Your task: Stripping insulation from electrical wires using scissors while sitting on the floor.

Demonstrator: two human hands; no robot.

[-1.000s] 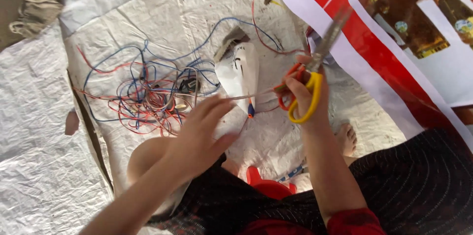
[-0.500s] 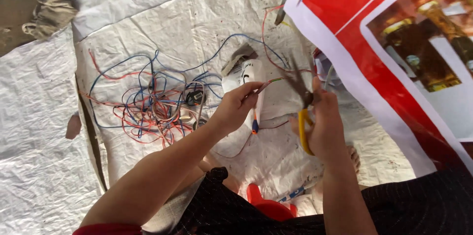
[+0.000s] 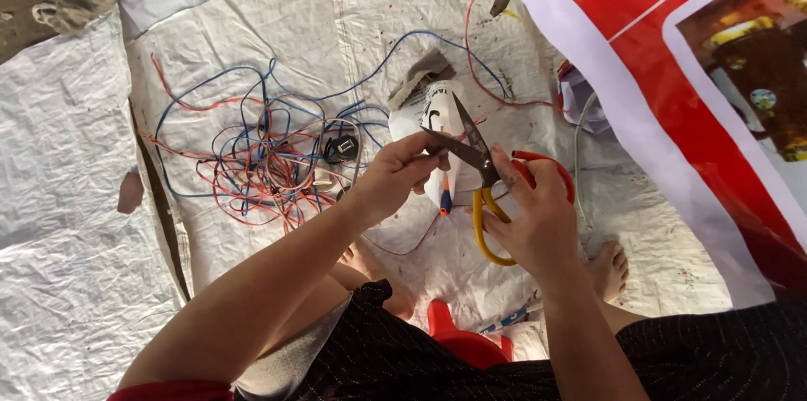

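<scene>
I see my right hand [image 3: 538, 216] closed around the yellow handles of the scissors [image 3: 481, 178], fingers curled through the loops, with the blades parted in a narrow V pointing up and left. My left hand [image 3: 399, 174] is nearly closed, thumb and fingertips pinched together just at the blade tips; it seems to hold a thin wire [image 3: 395, 248] there, though the pinched piece is too small for me to be sure. Both hands meet over the middle of the white sheet [image 3: 67, 199], above a white bag [image 3: 437, 115]. Left of the hands, well apart, a tangle of red and blue wires [image 3: 261, 153] lies on the sheet with a small black part [image 3: 342, 149] at its right side. A red and white banner [image 3: 672, 90] covers the sheet's right edge. A bare foot [image 3: 607, 271] rests near that banner.
</scene>
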